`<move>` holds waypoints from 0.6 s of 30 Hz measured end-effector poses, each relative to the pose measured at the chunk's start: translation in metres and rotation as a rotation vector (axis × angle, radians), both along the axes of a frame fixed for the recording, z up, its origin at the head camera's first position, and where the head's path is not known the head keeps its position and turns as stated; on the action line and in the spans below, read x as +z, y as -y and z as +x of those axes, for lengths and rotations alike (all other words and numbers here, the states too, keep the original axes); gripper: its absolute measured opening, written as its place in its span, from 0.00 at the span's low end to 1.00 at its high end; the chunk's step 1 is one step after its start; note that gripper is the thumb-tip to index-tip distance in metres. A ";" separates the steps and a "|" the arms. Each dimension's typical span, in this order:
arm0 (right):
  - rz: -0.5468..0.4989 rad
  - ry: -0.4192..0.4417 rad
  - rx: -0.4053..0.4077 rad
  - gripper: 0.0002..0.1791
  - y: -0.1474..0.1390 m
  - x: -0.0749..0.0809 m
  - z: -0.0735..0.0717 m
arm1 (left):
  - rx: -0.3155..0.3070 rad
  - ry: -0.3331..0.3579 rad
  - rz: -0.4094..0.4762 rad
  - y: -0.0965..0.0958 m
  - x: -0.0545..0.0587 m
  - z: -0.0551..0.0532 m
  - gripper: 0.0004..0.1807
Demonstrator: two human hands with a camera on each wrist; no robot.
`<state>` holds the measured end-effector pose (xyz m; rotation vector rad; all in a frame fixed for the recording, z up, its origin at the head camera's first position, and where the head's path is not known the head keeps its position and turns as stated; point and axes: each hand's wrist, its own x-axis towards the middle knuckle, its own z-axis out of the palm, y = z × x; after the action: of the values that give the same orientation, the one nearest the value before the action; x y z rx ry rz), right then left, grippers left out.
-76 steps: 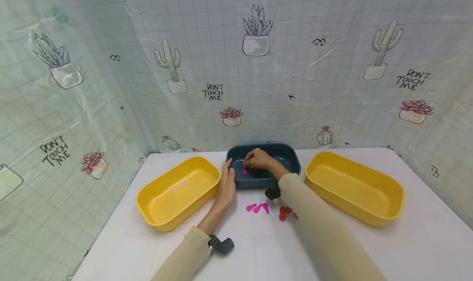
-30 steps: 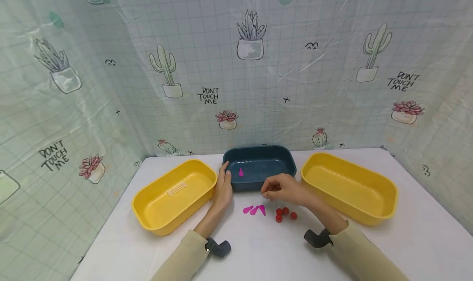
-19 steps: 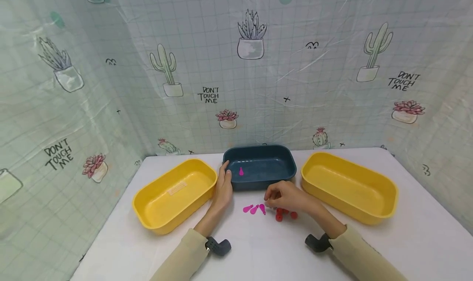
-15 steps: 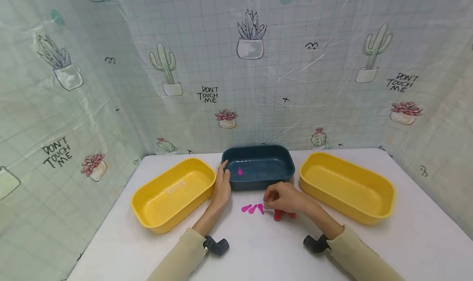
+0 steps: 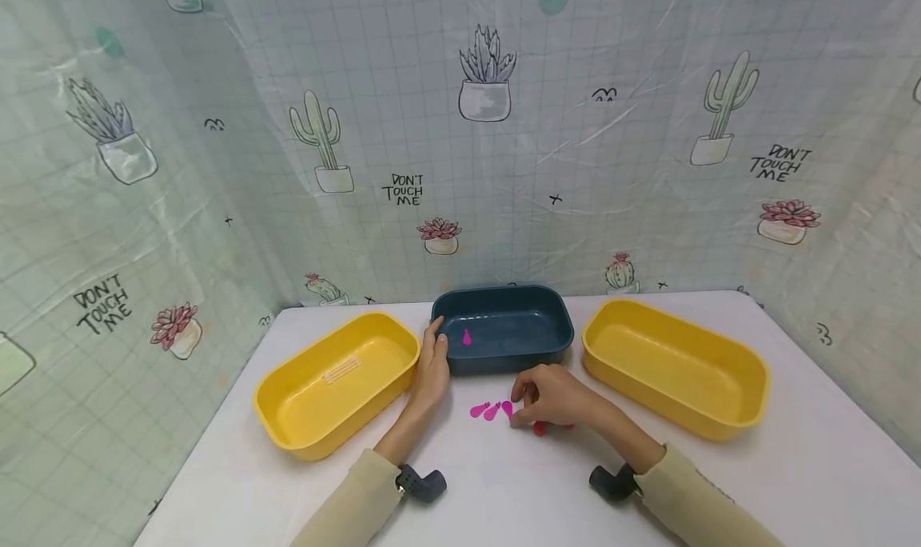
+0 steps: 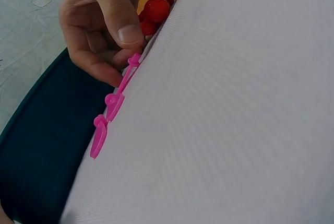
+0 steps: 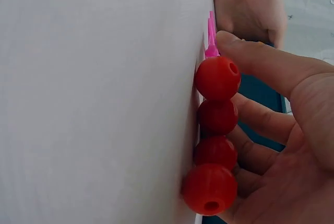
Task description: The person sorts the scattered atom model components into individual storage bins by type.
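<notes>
My right hand (image 5: 552, 395) is over the table at the rightmost pink bulb-shaped plastic piece (image 5: 508, 409). Its thumb and index finger stand apart on either side of that piece. Two similar pink pieces (image 6: 99, 135) lie beside it in a row. Several round red beads with holes (image 7: 211, 190) lie below the right palm, partly hidden in the head view. My left hand (image 5: 430, 371) rests with extended fingers against the left side of the dark blue bin (image 5: 504, 365). One pink piece (image 5: 467, 337) lies inside that bin.
A yellow bin (image 5: 316, 449) at the left holds pale thin sticks (image 5: 341, 369). Another yellow bin (image 5: 719, 427) stands at the right. Behind the white table (image 5: 489, 491) hangs a printed curtain (image 5: 374, 59).
My right hand has come out of the dark blue bin, where a pink piece lies, and moved down to the pink pieces on the table. The left hand keeps its place at the bin.
</notes>
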<state>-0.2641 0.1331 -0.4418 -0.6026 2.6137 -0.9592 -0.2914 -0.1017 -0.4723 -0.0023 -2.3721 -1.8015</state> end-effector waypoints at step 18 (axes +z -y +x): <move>0.011 -0.049 0.026 0.14 0.003 -0.002 -0.001 | -0.001 0.004 -0.003 0.000 0.000 -0.001 0.27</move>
<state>-0.2649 0.1303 -0.4443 -0.6632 2.6455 -0.9329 -0.2919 -0.1019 -0.4719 -0.0002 -2.3788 -1.7998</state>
